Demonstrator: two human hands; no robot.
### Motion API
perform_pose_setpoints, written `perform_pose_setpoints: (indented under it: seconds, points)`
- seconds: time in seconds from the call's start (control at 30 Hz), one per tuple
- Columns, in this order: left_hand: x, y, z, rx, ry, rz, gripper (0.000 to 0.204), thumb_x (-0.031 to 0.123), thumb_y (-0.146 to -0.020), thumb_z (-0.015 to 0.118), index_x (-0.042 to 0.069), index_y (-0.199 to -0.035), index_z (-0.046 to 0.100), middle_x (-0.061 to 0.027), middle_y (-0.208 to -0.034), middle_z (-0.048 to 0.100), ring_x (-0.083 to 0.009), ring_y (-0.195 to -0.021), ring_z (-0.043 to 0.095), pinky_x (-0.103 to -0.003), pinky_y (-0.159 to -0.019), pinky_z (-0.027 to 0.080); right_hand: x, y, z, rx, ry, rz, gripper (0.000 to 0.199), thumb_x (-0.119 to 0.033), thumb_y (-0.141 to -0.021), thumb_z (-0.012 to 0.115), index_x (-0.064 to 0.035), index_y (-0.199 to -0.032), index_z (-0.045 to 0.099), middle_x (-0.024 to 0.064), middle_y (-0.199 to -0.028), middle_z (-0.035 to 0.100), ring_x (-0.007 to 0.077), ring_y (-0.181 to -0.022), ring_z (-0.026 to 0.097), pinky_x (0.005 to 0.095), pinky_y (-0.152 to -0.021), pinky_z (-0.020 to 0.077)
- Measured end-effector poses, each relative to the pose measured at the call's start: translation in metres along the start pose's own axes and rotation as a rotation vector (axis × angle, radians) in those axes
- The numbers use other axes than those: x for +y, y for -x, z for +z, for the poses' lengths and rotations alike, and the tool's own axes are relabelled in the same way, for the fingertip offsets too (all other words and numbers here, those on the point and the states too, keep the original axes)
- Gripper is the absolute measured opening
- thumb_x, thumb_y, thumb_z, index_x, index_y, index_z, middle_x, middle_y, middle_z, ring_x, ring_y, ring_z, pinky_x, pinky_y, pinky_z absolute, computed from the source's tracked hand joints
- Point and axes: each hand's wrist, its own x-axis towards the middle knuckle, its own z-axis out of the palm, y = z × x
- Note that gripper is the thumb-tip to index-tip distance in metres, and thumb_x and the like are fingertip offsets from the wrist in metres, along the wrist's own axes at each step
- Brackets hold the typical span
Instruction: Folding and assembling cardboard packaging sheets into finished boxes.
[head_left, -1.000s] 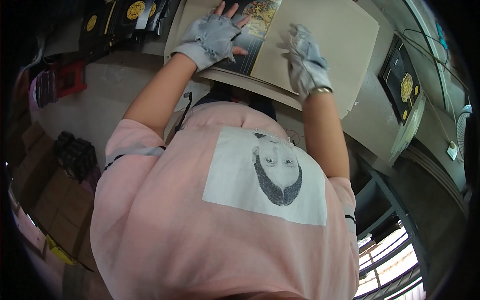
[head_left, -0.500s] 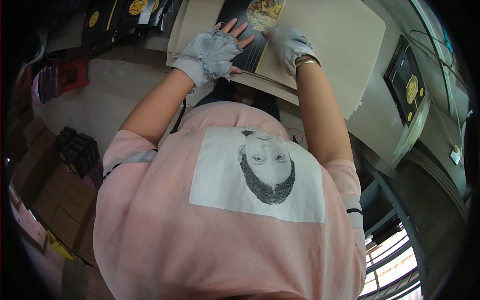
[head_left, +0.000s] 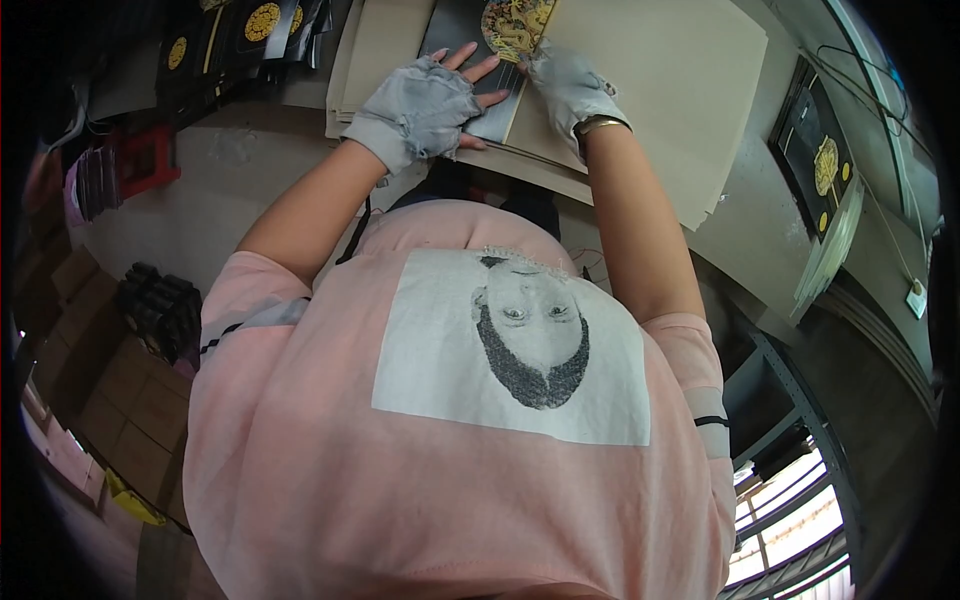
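Observation:
A black printed sheet or cover (head_left: pixel 495 125) with a round gold, multicoloured emblem lies on large pale boards (head_left: pixel 690 100) at the top of the view. My left hand (head_left: pixel 430 105), in a grey fingerless glove, rests on the sheet's left part with its fingers spread. At the sheet's right edge, beside the emblem, is my right hand (head_left: pixel 572 88), also gloved. Its fingers are curled in, with the tips against that edge. Whether they pinch the edge or hold something small is hidden.
Black pieces with gold emblems (head_left: pixel 262 22) stand at upper left, above a red plastic stool or crate (head_left: pixel 148 158). At right lie another black-and-gold piece (head_left: pixel 815 150), pale sheets (head_left: pixel 830 250) and hanging cords. Brown cartons (head_left: pixel 130 410) and a black stack (head_left: pixel 158 310) are at lower left.
My right hand, blurred before, has shifted slightly left and down along the sheet's edge and is sharper now. The left hand stays spread on the sheet. The whole view has shifted a little.

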Motion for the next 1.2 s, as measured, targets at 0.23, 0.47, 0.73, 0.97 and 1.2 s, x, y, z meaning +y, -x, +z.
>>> perform_pose_setpoints:
  seconds: [0.23, 0.47, 0.73, 0.97, 1.2]
  points:
    - [0.000, -0.001, 0.003, 0.005, 0.027, 0.004, 0.074, 0.074, -0.091, 0.054, 0.032, -0.152, 0.052, -0.0058, -0.169, 0.031, -0.0340, -0.155, 0.026, -0.050, -0.126, 0.024, -0.002, 0.002, 0.005, 0.049, -0.032, 0.007, 0.050, -0.048, -0.096, 0.063, -0.0167, -0.135, 0.067, 0.0135, -0.126, 0.073, 0.0388, -0.117, 0.067, 0.0451, -0.100, 0.0512]
    - [-0.002, -0.003, 0.013, 0.048, 0.062, 0.028, 0.072, 0.070, -0.091, 0.057, 0.030, -0.150, 0.054, -0.0076, -0.167, 0.035, -0.0348, -0.155, 0.027, -0.051, -0.125, 0.026, 0.013, 0.004, 0.017, 0.158, -0.014, 0.001, 0.043, -0.038, -0.093, 0.067, -0.0103, -0.126, 0.070, 0.0179, -0.116, 0.074, 0.0379, -0.110, 0.069, 0.0443, -0.095, 0.0531]
    - [-0.006, 0.002, 0.013, 0.038, 0.071, 0.059, 0.069, 0.069, -0.094, 0.053, 0.029, -0.150, 0.054, -0.0070, -0.165, 0.038, -0.0335, -0.155, 0.028, -0.050, -0.125, 0.026, 0.056, 0.069, -0.042, 0.633, -0.088, 0.212, 0.036, -0.036, -0.090, 0.070, -0.0061, -0.110, 0.073, 0.0190, -0.114, 0.073, 0.0353, -0.106, 0.068, 0.0445, -0.091, 0.0540]
    - [-0.006, 0.001, 0.009, 0.001, 0.071, 0.086, 0.071, 0.068, -0.093, 0.053, 0.023, -0.148, 0.056, -0.0085, -0.163, 0.042, -0.0318, -0.153, 0.031, -0.050, -0.124, 0.027, -0.049, 0.041, -0.032, 0.326, 0.586, -0.151, 0.054, -0.040, -0.096, 0.059, -0.0085, -0.140, 0.061, 0.0222, -0.154, 0.050, 0.0373, -0.144, 0.046, 0.0450, -0.117, 0.0395]
    - [-0.016, 0.004, 0.014, 0.183, 0.304, 0.164, 0.051, 0.037, -0.096, 0.062, 0.010, -0.139, 0.062, -0.0119, -0.146, 0.059, -0.0320, -0.141, 0.049, -0.047, -0.121, 0.033, -0.032, 0.022, 0.021, 0.341, 0.556, -0.282, 0.072, -0.052, -0.101, 0.046, -0.0093, -0.159, 0.040, 0.0173, -0.168, 0.032, 0.0345, -0.155, 0.029, 0.0585, -0.123, 0.0250]
